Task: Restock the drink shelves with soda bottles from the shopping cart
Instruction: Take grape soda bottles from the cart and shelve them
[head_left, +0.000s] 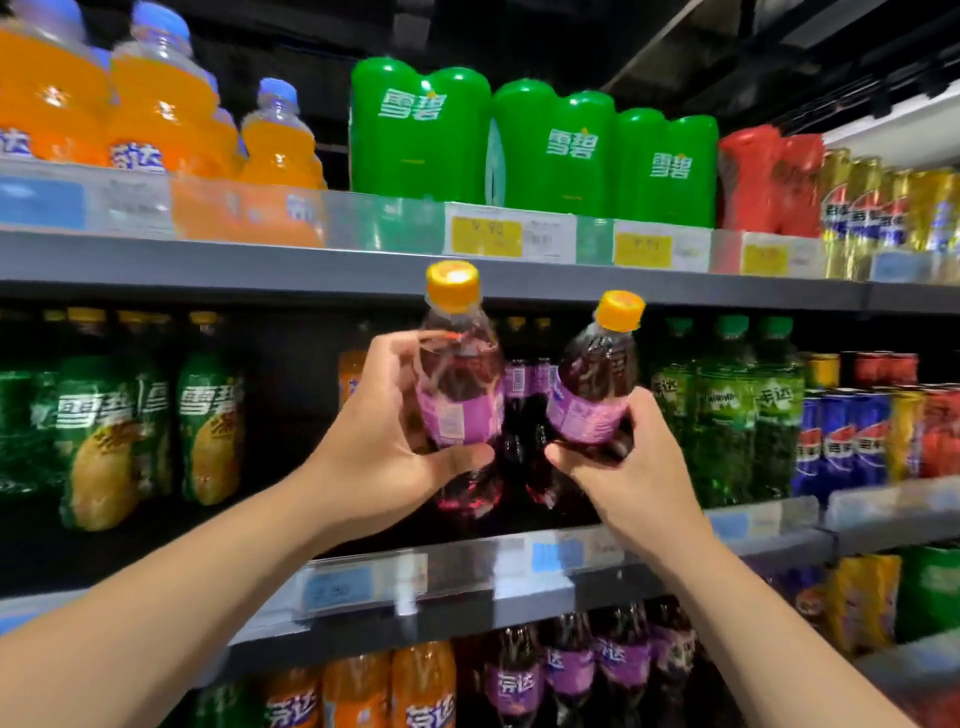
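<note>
My left hand (387, 431) grips a purple grape soda bottle (457, 364) with an orange cap, held upright in front of the middle shelf (467, 561). My right hand (623, 467) holds a second purple soda bottle (597, 384), tilted slightly to the right. Both bottles hang just above the shelf's front edge, close to each other. Behind and between them stand more purple bottles (524, 415) deep in the shelf. The shopping cart is out of view.
Green lemon-lime bottles (114, 431) stand at the left of the middle shelf, green bottles (727, 405) and cans (852, 431) at the right. The top shelf carries orange bottles (156, 104) and green packs (530, 150). Orange and purple bottles (519, 675) fill the shelf below.
</note>
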